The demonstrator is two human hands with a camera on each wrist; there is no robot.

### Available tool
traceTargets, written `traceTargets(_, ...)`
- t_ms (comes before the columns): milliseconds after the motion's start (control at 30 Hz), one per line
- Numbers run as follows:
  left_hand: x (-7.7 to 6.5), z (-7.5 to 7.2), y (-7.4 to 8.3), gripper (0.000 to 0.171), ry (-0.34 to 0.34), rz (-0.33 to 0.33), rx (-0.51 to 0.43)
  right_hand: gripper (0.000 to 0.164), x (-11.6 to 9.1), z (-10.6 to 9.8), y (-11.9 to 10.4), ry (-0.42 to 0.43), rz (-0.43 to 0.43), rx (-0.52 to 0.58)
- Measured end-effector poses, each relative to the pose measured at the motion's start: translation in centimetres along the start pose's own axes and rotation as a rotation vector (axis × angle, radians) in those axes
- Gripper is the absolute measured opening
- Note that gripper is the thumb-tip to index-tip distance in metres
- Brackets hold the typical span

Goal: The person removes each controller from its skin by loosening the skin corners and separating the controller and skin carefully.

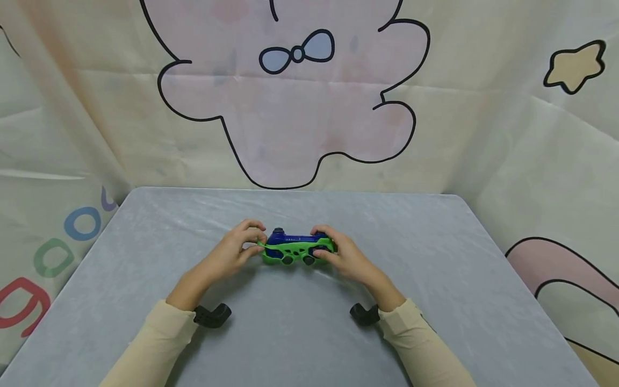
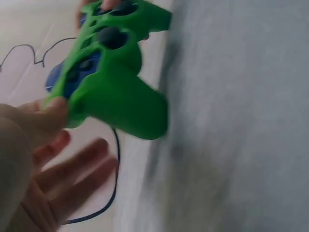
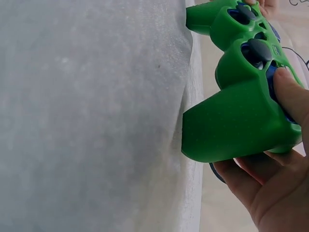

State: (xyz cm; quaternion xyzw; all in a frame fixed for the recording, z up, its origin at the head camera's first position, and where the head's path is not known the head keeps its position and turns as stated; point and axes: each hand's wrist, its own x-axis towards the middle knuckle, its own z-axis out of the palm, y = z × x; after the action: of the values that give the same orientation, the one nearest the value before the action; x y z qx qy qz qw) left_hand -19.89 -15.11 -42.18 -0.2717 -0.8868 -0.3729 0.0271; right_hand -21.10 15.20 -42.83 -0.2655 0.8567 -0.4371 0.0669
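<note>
Green cover [image 3: 227, 125] holds a blue controller [image 1: 299, 238] (mostly tucked in); left grip [image 1: 237, 247] pinches cover edge, right grip [image 1: 347, 258] grasps both.

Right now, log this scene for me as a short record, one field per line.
Main object: blue game controller with two round black thumbsticks
Casing: bright green, close-fitting cover around the controller, blue showing through its openings
Left grip: thumb and finger pinch the cover's edge at the controller's left end
Right grip: holds the right end, thumb on the front face
Surface: pale grey-blue cloth-covered table; contact with the controller unclear
Backdrop: cream cloth printed with cartoon shapes
</note>
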Motion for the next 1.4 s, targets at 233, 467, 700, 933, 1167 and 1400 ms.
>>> traceTargets(233, -0.3, -0.6, 0.2, 0.006, -0.140, -0.081, 0.243, 0.041, -0.2, -0.1, 0.2, 0.017, 0.005, -0.026)
traceTargets(467, -0.1, 0.1, 2.2, 0.015, 0.006, -0.059, 0.179, 0.043, -0.6, -0.2, 0.6, -0.016, 0.019, 0.040)
traceTargets(700, 0.2, 2.3, 3.3, 0.027, 0.123, 0.090, 0.235, 0.045, -0.2, -0.3, 0.4, -0.012, -0.017, 0.068)
traceTargets(933, 0.4, 3.7, 2.8, 0.039, 0.163, 0.124, 0.253, 0.046, 0.1, -0.1, 0.5, -0.012, -0.029, 0.078)
traceTargets(1167, 0.8, 4.4, 3.1, 0.019, 0.169, 0.085, 0.155, 0.043, 0.2, 0.0, 0.3, 0.007, -0.037, 0.050)
traceTargets(1400, 1.4, 5.2, 3.0, 0.005, 0.245, 0.180, 0.170, 0.041, 0.0, 0.1, 0.2, 0.015, -0.039, 0.029)
